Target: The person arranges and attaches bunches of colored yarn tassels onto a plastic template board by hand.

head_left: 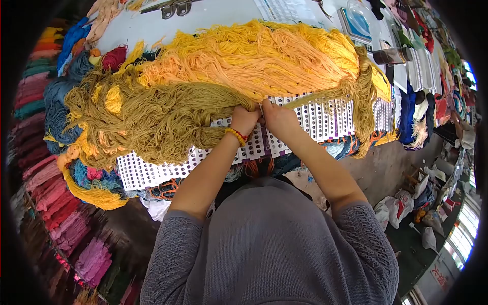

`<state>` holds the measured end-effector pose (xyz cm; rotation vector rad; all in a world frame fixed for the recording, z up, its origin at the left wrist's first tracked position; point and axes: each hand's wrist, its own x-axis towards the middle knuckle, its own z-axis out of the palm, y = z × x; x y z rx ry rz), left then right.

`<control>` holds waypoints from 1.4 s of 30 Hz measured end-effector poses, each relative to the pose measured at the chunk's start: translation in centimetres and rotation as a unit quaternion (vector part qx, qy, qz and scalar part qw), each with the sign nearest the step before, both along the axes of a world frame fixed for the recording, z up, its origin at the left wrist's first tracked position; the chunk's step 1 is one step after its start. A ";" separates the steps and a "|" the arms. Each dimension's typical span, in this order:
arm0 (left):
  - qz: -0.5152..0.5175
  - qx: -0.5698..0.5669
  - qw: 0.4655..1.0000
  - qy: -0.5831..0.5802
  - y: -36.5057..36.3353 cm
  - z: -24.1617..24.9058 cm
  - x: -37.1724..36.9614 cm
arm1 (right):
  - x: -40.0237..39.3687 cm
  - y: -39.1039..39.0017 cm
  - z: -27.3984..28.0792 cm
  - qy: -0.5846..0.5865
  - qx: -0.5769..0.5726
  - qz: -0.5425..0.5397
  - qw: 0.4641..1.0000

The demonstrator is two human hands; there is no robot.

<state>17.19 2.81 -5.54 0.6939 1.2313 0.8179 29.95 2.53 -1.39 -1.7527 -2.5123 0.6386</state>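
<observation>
My left hand (245,123), with a beaded bracelet at its wrist, is closed on the end of a thick hank of olive thread (168,114) that spreads out to the left. Right beside it, my right hand (280,120) is closed in a pinch. From its fingers a thinner olive strand (317,95) runs right to a hanging olive bundle (364,104). Both hands meet over white cards with rows of holes (320,120). The fingertips partly cover what lies between them. Peach thread (264,61) and yellow thread (223,40) lie just beyond the hands.
Blue and teal yarn (63,109) heaps at the table's left end. A dark cylinder (392,56) and stacked papers (424,68) are at the right. A metal clip piece (169,10) lies at the back. Coloured hanks (53,203) line the left side; bags (394,206) sit on the right floor.
</observation>
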 end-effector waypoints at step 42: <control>-0.053 -0.159 0.935 -0.313 -1.1 4.3 -3.7 | 1.7 -1.5 -3.1 0.345 -0.038 -0.327 0.879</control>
